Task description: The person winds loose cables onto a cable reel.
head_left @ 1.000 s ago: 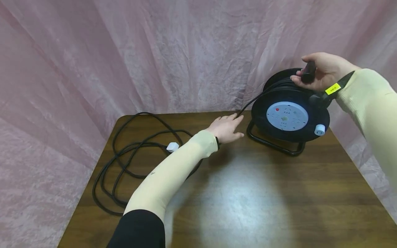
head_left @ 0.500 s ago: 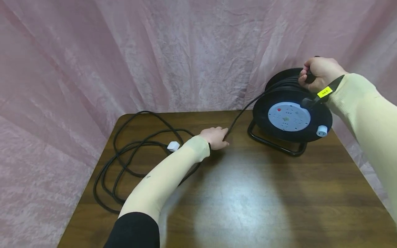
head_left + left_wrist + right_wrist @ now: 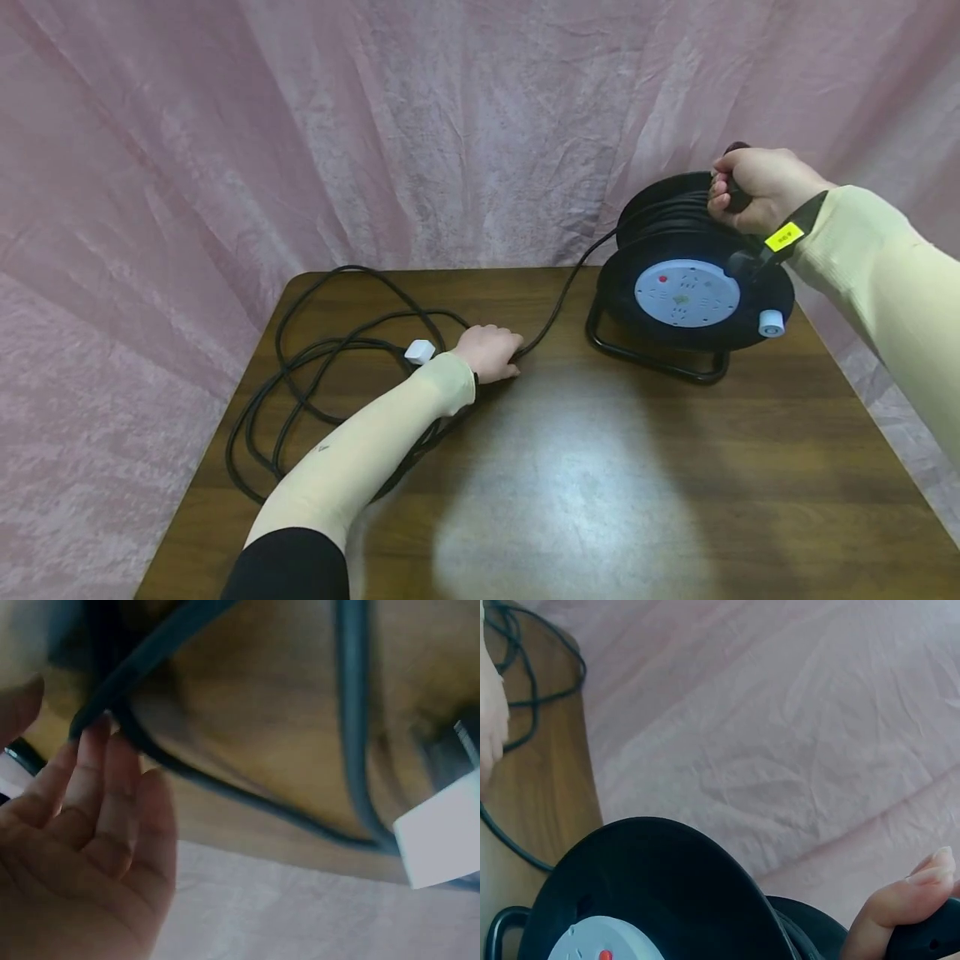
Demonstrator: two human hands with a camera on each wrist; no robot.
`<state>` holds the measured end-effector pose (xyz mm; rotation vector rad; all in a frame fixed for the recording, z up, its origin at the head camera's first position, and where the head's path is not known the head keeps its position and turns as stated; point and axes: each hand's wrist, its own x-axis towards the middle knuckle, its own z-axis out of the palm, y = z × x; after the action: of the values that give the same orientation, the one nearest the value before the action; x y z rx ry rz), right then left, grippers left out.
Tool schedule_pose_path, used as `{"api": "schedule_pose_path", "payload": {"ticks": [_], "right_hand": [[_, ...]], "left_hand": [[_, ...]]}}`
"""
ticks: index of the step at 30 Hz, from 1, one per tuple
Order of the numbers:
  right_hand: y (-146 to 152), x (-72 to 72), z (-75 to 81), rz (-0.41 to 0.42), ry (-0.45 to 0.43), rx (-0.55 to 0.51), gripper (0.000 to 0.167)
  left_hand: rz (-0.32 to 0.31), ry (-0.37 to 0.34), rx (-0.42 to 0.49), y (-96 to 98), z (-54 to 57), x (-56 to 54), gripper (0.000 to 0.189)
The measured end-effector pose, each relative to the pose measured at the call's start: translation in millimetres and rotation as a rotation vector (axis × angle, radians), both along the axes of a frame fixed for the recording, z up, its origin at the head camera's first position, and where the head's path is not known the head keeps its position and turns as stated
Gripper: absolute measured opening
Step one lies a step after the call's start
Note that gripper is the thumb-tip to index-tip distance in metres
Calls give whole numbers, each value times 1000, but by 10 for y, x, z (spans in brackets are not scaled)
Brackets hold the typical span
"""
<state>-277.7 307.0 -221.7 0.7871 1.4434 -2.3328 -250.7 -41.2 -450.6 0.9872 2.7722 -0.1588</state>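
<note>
A black cable reel [image 3: 693,333] with a pale socket panel [image 3: 687,292] stands on its tube frame at the right of the table. My right hand [image 3: 765,185] grips the black handle [image 3: 928,930] at its top. From the drum a black cable [image 3: 558,304] runs down to my left hand [image 3: 489,353], whose fingers curl round it on the tabletop. In the left wrist view that hand's fingertips [image 3: 94,739] bear against the cable [image 3: 225,787], with the thumb across from them. A white plug [image 3: 419,352] lies just left of this hand.
Loose loops of the cable [image 3: 279,379] spread over the left part of the wooden table [image 3: 600,500], partly under my left forearm. A pink curtain [image 3: 480,125] hangs behind the table and along its sides. A white knob [image 3: 771,323] juts from the reel's face.
My left hand has closed from spread fingers onto the cable and moved left and nearer, away from the reel. My right fingers have closed round the handle; the reel has shifted slightly left.
</note>
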Motion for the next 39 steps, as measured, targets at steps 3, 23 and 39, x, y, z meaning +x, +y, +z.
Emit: {"api": "schedule_pose_path", "payload": {"ticks": [3,23,39], "right_hand": [[-79,33,-2,35,8,6,16],[-822,353,-25,248,94,104,13],[-1142,646,-22,357,179,227,19]], "left_hand": [[-4,59,23,-34,-41,-5,21],[252,-249,141,-860,342,237,20],[270,-320,58,-970,537,279,23]]}}
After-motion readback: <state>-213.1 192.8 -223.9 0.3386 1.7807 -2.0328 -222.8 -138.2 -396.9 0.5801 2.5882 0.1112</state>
